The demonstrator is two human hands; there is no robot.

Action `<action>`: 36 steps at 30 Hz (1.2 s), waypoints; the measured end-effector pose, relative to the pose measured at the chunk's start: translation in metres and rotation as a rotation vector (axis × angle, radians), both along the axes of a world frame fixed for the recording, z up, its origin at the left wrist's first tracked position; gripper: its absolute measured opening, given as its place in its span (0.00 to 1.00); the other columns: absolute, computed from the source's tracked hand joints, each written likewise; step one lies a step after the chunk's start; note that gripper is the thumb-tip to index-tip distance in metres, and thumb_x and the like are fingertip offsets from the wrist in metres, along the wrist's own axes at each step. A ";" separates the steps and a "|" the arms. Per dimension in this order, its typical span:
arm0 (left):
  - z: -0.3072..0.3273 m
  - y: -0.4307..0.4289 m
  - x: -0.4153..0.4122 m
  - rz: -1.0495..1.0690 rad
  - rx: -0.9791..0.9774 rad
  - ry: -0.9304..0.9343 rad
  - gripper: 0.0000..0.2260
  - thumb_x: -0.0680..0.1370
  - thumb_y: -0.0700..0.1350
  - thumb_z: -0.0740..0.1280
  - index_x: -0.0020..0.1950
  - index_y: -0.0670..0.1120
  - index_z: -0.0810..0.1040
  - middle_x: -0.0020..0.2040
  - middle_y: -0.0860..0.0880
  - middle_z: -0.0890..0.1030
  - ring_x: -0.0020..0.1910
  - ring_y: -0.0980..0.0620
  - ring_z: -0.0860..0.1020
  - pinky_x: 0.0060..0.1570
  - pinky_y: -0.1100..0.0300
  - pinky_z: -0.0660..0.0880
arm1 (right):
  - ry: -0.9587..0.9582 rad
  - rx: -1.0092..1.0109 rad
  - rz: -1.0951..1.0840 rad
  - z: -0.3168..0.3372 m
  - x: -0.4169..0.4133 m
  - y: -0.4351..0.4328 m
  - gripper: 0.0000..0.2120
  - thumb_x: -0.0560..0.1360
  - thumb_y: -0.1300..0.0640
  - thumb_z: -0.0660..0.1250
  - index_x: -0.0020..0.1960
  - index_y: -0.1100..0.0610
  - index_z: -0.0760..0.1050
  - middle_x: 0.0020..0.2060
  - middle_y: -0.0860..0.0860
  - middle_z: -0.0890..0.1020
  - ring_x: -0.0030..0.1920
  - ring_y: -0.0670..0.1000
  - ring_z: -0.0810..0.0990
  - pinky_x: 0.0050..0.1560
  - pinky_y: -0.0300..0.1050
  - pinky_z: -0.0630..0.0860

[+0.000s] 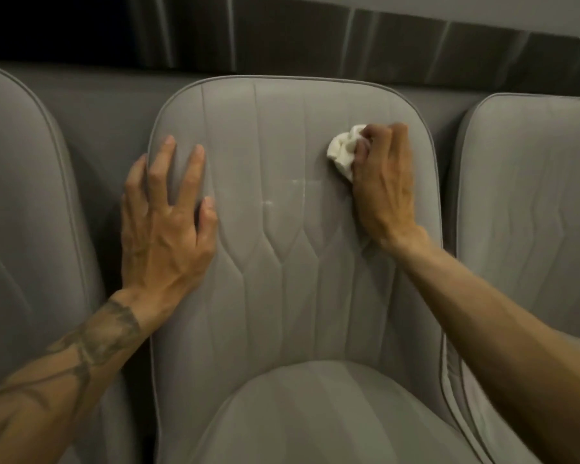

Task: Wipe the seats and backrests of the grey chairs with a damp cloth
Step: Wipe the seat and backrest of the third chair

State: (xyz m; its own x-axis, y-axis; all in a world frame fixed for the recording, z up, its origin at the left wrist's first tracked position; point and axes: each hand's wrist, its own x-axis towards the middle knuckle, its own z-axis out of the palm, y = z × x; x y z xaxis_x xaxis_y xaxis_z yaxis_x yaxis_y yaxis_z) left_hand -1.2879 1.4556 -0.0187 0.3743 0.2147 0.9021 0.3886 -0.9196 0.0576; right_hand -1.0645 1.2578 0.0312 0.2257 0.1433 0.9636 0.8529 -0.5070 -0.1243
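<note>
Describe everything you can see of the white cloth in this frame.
The white cloth is small, soft-looking and bunched into a crumpled wad with visible folds. The right hand grips it with curled fingers, so only the part sticking out past the fingers shows. It is pressed against the upper right of the middle grey chair's backrest. Whether it is damp cannot be told.

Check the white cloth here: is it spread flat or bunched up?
Bunched up. The cloth shows as a crumpled wad with folds, gripped in the right hand against the middle chair's backrest, not laid flat.
</note>
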 end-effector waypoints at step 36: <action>-0.001 0.001 0.000 0.025 -0.013 0.009 0.29 0.84 0.53 0.56 0.85 0.51 0.58 0.83 0.42 0.57 0.75 0.31 0.62 0.74 0.37 0.63 | -0.030 -0.152 -0.051 0.015 -0.005 -0.003 0.17 0.82 0.46 0.61 0.58 0.61 0.73 0.50 0.59 0.75 0.47 0.59 0.74 0.48 0.52 0.69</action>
State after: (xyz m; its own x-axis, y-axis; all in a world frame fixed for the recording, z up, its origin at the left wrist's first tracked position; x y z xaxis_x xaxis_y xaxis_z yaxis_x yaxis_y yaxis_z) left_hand -1.2875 1.4563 -0.0195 0.3766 0.2362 0.8958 0.4121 -0.9087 0.0663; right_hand -1.0694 1.2544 0.0461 0.2075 0.2769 0.9382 0.8276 -0.5611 -0.0175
